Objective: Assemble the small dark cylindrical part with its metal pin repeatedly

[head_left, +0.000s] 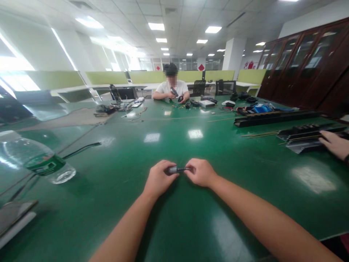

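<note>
Just above the green tabletop (174, 138), my left hand (159, 177) is closed around a small grey cylinder (172, 169), thumb below and fingers above. A thin dark rod (182, 169) extends from the cylinder's right end. My right hand (201, 172) pinches the far tip of that rod between thumb and fingers. Cylinder and rod lie level, in one line between my two hands. The cylinder's left end is hidden in my left hand, and its exact kind is too small to make out.
A water bottle (40, 160) lies tilted at left, near a black cable (81, 150) and a flat device (16, 218). Black channels (272, 118) and another person's hand (335, 144) are at right. Across the table, a person (160, 89) holds a tool beside scattered parts.
</note>
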A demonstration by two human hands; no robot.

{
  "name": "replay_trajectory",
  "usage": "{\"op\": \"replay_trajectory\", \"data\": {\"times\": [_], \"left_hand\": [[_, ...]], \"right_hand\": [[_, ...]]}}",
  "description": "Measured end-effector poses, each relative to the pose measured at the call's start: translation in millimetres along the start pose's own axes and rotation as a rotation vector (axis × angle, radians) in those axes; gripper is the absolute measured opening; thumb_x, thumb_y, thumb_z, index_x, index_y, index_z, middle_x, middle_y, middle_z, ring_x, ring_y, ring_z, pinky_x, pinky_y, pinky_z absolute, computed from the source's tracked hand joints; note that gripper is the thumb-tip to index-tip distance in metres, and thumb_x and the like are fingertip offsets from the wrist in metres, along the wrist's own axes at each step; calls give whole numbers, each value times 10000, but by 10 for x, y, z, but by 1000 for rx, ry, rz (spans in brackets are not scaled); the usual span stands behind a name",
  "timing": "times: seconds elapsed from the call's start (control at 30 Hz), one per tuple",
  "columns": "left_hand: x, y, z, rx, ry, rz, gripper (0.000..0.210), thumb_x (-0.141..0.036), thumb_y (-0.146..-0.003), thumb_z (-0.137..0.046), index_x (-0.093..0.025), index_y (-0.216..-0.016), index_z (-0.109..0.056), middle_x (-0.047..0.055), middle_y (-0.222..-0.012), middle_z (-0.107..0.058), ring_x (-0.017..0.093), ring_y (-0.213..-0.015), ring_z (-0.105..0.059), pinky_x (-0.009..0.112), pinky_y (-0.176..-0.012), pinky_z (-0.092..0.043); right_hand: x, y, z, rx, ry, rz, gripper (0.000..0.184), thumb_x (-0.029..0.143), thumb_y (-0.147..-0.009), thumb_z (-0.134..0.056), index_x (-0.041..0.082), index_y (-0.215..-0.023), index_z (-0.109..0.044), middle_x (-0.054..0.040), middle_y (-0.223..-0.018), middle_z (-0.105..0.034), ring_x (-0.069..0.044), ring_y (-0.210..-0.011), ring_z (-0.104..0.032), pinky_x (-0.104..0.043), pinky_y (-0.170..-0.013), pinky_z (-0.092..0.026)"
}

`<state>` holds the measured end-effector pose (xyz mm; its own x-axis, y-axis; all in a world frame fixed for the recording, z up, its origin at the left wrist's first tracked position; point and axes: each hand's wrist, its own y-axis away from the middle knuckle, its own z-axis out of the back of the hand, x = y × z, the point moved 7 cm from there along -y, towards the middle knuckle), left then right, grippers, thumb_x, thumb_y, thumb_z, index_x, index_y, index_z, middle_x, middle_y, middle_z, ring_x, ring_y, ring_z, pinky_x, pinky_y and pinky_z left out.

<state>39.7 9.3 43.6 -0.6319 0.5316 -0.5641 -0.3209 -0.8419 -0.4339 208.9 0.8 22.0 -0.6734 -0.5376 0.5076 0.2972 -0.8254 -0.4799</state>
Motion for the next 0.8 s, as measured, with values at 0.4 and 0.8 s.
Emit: {"op": "replay_trajectory", "data": {"times": [0.4, 0.8], "left_hand": [[-148, 31, -44, 107, 29, -68, 208, -190, -729, -745, -223, -930, -701, 24, -946, -684, 193, -894, -638, 311, -822, -509], [33, 92, 58, 262, -55, 80, 246, -375, -811, -689, -236, -1014, -696, 29, -928, -715, 212, -806, -671, 302, -728, -534]], "right_hand": [[-49, 153, 79, 93, -208, -157, 93, 256, -794, -711, 172, -828, -731, -13, -712, -675, -128, -603, -563, -236, -580, -414], [-143, 131, 56, 125, -359, -200, 125, 267, -761, -722, 156, -820, -730, -17, -700, -690, -123, -591, -580, -227, -574, -440]]}}
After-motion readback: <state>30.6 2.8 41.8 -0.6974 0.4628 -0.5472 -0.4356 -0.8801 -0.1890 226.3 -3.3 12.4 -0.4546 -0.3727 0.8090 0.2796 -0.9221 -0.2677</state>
